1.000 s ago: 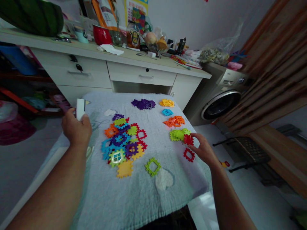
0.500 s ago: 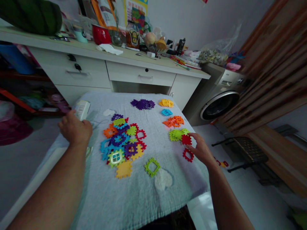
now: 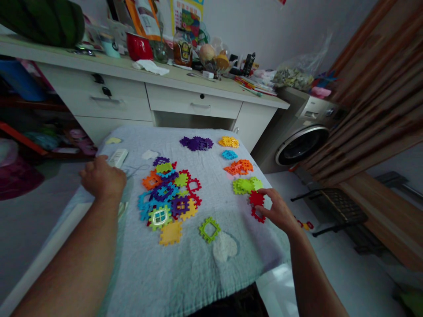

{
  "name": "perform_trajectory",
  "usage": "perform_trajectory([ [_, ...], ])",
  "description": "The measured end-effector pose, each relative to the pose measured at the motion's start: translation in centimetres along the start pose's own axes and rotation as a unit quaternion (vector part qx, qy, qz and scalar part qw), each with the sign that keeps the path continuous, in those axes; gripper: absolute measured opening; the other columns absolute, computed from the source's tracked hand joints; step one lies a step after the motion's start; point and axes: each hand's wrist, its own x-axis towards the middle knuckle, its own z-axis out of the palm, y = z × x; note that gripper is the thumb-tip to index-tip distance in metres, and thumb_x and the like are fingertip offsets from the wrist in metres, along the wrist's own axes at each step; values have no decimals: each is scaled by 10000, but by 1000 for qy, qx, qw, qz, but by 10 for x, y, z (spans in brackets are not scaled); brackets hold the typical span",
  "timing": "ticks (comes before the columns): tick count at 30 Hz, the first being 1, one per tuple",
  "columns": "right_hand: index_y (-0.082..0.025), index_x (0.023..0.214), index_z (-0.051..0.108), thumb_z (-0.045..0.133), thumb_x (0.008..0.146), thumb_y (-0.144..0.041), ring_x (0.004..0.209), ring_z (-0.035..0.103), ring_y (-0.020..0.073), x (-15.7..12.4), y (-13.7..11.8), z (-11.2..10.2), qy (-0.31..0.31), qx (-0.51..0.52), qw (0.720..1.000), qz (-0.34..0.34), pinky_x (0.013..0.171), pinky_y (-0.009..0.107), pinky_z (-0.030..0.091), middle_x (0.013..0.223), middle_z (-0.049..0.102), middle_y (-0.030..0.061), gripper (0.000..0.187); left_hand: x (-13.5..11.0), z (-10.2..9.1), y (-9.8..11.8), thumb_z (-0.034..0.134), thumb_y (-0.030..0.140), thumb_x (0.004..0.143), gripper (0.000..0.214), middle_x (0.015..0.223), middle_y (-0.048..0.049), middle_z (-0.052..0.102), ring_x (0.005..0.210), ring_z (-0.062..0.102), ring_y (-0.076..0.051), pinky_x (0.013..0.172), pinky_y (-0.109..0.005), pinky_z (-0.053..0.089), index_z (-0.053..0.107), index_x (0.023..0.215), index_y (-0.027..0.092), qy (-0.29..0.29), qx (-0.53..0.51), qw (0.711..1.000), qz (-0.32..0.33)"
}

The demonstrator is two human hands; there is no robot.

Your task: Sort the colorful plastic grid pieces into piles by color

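Observation:
My right hand [image 3: 276,209], at the right side of the cloth, pinches a solid red toothed plastic building piece [image 3: 256,198]. This piece overlaps the far part of a red open-frame piece [image 3: 258,215]. Just beyond lie light green pieces [image 3: 244,185]. At the left edge my left hand [image 3: 102,177] is curled closed beside a white bar [image 3: 118,157], which looks like a power strip with a thin cord. The near end of the bar is hidden behind the fingers. A mixed pile of coloured pieces [image 3: 165,192] sits between the hands.
Sorted groups of purple [image 3: 196,143], yellow [image 3: 228,141], blue [image 3: 229,154] and orange pieces [image 3: 238,167] lie farther back. A lone green frame [image 3: 209,230] is near the front. Behind stands a cluttered white desk [image 3: 185,103]; a washing machine [image 3: 302,136] is at the right.
My right hand has brought the red piece down and nearer, from the green pieces onto the red frame. Beside my left hand, the white bar has turned and now lies flatter.

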Motion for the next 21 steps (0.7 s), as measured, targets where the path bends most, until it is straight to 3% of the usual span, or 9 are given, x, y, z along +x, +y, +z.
perform_trajectory([
  [4,-231,1139,602,672,775,-380,1093,588,278,-18,8,1,-13,-12,1000,14,1005,467,441,1146,621,91,400,0,1,-2,620,186,639,512,1177,-275,583,1122,505,-459,881,-643,425,611,1145,106,-22,30,999,9],
  [8,-214,1120,617,668,753,-344,1078,597,285,-29,16,3,-16,-40,999,32,987,475,451,1130,633,104,392,2,2,-5,639,168,655,495,1173,-252,599,1133,518,-446,874,-684,425,604,1146,113,-33,26,999,-3],
  [12,-209,1136,618,669,753,-368,1133,574,299,-30,15,0,-28,-53,998,28,1014,498,430,1181,624,118,418,3,0,-1,631,150,711,515,1222,-248,597,1174,525,-427,909,-645,446,573,1222,112,-44,43,998,-22],
  [16,-201,1153,609,632,800,-376,1166,552,298,-19,0,-3,-19,-47,999,3,1044,509,404,1217,604,130,394,3,-4,6,606,125,762,587,1269,-221,582,1210,540,-373,1002,-594,424,483,1336,98,-15,-13,1000,-4],
  [21,-204,1177,595,634,826,-312,1213,519,283,12,-44,10,-36,-19,996,-76,1068,490,388,1249,591,125,370,7,3,0,567,91,749,650,1198,-164,612,1160,579,-316,1011,-540,435,418,1382,108,-3,-101,994,-29],
])
